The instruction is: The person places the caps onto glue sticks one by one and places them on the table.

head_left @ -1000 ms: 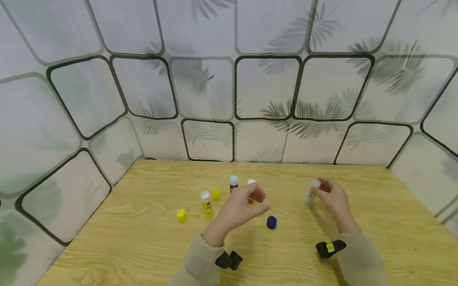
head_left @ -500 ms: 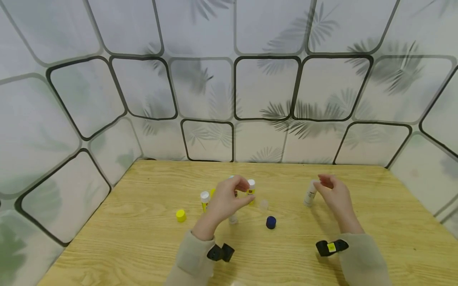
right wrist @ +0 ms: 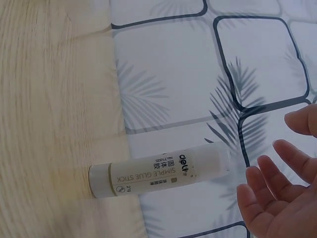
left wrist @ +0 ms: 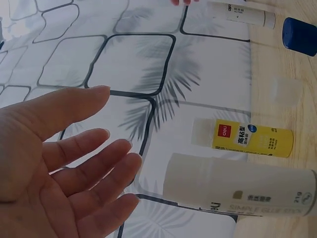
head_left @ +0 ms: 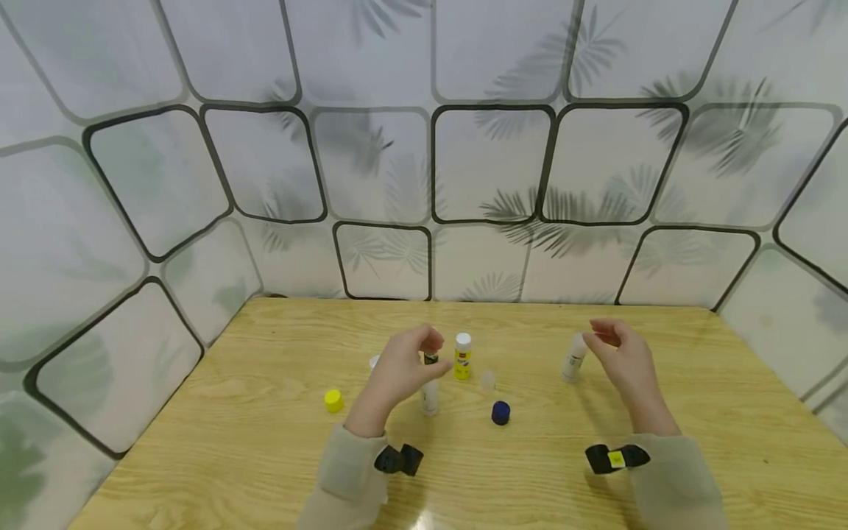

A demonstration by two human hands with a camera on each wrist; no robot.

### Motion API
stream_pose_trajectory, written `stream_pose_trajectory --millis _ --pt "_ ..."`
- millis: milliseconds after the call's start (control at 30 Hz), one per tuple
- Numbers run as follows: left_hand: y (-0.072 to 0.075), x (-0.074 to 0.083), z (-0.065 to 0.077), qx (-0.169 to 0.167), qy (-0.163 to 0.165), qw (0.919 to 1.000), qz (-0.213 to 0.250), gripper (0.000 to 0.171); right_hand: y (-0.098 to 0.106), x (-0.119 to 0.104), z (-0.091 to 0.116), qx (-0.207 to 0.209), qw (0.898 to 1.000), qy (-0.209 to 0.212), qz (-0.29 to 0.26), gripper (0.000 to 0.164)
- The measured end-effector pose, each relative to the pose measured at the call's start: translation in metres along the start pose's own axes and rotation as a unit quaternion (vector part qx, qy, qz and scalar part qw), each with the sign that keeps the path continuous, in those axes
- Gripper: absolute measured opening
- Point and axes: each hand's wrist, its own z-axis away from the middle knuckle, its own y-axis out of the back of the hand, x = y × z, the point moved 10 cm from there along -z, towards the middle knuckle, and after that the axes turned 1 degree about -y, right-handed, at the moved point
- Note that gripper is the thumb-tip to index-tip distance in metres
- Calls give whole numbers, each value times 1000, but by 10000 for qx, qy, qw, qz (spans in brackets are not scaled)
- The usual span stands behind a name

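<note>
Head view: with left hand (head_left: 400, 373) and right hand (head_left: 626, 370) half-uncurled, empty, the latter's adjacent glue stick (head_left: 573, 361) could be toppled if brushed.

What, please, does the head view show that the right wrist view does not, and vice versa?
Only the head view shows the yellow glue stick, navy cap, yellow cap and sleeves. Only the right wrist view shows readable lettering, SIMPLE GLUE STICK, and the gap between the right hand and the white deli glue stick. Both show that hand, that stick, the wooden table and the leaf-patterned backdrop.
</note>
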Motion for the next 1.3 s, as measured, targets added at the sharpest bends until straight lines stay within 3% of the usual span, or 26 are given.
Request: stream_pose_trajectory --millis 200,433,733,1300 --pt "-8 -12 -1 -272 298 9991 95 31 3 -7 2 28 10000 78 -40 51" --pt "-17 -19 -1 -560 407 9971 310 35 4 -7 3 58 9999 150 -56 47" --pt "-26 -31 0 -855 845 9927 126 40 4 -4 3 37 9999 111 -68 49" --pt "-36 -46 1 -1140 1070 9874 -238 33 5 -3 4 33 9999 100 -46 48"
